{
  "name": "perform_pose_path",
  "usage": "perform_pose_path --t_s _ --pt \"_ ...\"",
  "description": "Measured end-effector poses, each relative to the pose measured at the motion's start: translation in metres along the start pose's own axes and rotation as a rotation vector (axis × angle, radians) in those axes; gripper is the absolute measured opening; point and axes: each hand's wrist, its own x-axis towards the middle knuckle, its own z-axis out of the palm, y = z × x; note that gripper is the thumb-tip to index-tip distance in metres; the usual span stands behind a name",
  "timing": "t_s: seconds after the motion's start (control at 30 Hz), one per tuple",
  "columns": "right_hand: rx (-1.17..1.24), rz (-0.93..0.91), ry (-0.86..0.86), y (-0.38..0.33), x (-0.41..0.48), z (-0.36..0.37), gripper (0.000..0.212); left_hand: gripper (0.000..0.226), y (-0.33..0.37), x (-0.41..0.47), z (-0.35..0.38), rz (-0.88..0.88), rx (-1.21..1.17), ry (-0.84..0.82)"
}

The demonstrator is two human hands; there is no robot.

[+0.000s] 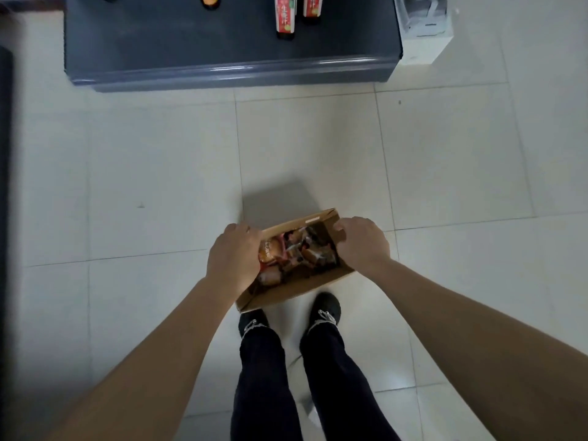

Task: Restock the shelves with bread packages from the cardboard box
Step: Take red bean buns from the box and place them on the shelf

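An open cardboard box [305,289] is held above the tiled floor, just in front of my feet. Inside it lie several bread packages [288,254] in clear and orange wrappers. My left hand [234,256] grips the box's left side, fingers curled over the rim. My right hand [362,243] grips the right side the same way. A dark grey shelf [222,49] stretches across the top of the view, well ahead of the box.
Two red-labelled bottles [285,17] stand on the shelf near its back, with other items partly cut off at the top edge. A white box [424,30] sits right of the shelf. My black shoes [324,310] stand under the box.
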Motion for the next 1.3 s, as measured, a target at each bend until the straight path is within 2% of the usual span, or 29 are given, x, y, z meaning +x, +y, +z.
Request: perform_pose_path --t_s 0.2,0.43,0.53,0.67,0.77,0.83,0.97,1.0,1.13,1.2,1.3 --pt "-0.011 0.024 -0.088 0.029 0.055 0.074 0.040 0.036 -0.005 0.040 0.086 -0.033 -0.061 -0.081" --pt "-0.022 0.054 -0.175 0.059 0.127 0.181 0.028 0.027 -0.031 0.095 0.211 -0.075 -0.066 -0.189" --pt "-0.009 0.039 -0.223 0.068 0.155 0.224 0.028 0.025 -0.042 0.117 0.261 -0.106 -0.084 -0.216" --pt "0.034 0.028 -0.256 0.078 0.189 0.273 0.030 0.041 -0.057 0.146 0.320 -0.153 -0.145 -0.253" --pt "0.073 0.002 -0.293 0.080 0.210 0.303 0.035 0.041 -0.069 0.166 0.361 -0.254 -0.189 -0.268" --pt "0.122 -0.023 -0.338 0.077 0.220 0.320 0.041 0.049 -0.074 0.179 0.384 -0.331 -0.306 -0.307" --pt "0.202 -0.046 -0.413 0.065 0.230 0.342 0.046 0.076 -0.068 0.193 0.395 -0.630 -0.979 -0.418" --pt "0.198 -0.048 -0.407 0.063 0.231 0.344 0.045 0.082 -0.066 0.193 0.394 -0.657 -1.072 -0.429" --pt "0.190 -0.043 -0.298 0.062 0.234 0.345 0.051 0.093 -0.066 0.183 0.390 -0.699 -1.193 -0.549" --pt "0.268 -0.014 -0.362 0.064 0.236 0.343 0.060 0.084 -0.066 0.179 0.388 -0.733 -1.192 -0.624" --pt "0.266 -0.015 -0.522 0.071 0.238 0.348 0.085 0.083 -0.060 0.180 0.389 -0.721 -0.978 -0.554"
